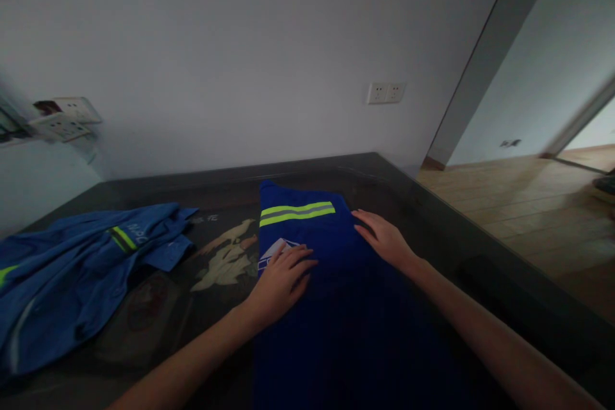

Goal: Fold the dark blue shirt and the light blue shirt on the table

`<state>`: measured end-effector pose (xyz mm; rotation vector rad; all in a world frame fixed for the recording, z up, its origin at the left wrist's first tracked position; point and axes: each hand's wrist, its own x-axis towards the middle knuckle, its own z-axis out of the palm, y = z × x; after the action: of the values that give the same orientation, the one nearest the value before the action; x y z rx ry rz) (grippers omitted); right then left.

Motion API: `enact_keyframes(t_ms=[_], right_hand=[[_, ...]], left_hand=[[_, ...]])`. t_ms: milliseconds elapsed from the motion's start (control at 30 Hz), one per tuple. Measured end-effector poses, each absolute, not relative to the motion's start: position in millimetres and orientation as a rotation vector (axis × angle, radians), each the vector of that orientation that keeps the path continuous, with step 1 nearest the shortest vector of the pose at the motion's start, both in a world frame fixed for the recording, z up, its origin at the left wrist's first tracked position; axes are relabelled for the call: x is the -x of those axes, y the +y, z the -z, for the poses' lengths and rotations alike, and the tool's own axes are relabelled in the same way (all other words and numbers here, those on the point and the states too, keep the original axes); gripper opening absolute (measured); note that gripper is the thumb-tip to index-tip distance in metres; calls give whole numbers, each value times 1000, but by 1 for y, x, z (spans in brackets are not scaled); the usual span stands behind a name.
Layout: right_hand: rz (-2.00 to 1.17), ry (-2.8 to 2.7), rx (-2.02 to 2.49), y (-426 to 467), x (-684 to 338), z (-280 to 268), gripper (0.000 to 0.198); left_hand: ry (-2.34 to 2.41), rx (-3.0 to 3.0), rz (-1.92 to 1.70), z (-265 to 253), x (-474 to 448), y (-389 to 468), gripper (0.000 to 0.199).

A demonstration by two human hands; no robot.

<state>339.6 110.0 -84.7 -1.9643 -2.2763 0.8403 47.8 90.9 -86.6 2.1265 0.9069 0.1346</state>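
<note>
A dark blue work garment (327, 307) with a yellow-green and grey reflective stripe (298, 212) lies flat and partly folded in front of me. My left hand (283, 278) rests on its left part, over a white printed mark (277, 250) that it partly covers. The fingers there are spread and hold nothing. At the garment's right edge lies my right hand (382, 237), its fingers stretched out and touching the cloth. The near end of the garment fades into shadow.
A lighter blue work garment (96, 262) with reflective strips lies crumpled at the left of the dark table (384, 174). Bird-like pictures (228, 262) show on the tabletop. Behind stands a white wall with a socket plate (385, 93); wooden floor (504, 195) is at the right.
</note>
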Motion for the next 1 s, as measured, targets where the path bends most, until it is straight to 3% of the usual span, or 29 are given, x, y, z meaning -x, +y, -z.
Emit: enact_keyframes(t_ms=[200,367,567,800,1000], right_hand=[[-930,-2447,1771,138,-302,108,47],[-1009,-2621,1837,135,-315,155,46],[-1024,-2617,1851,130,-326,166,47],[-1036,-2634,1887,134,-323,159,46],[-894,-2496,2002,171,-301,146,42]], left_hand=[[531,-2112,-92,65,-67,57,50],[475,-2102,-70,76,-66,51,51],[484,-2101,-94,74,-66,50,51],[814,-2147,-204,82,-56,80,38],[1408,-2136,-134,166,-51,179,40]])
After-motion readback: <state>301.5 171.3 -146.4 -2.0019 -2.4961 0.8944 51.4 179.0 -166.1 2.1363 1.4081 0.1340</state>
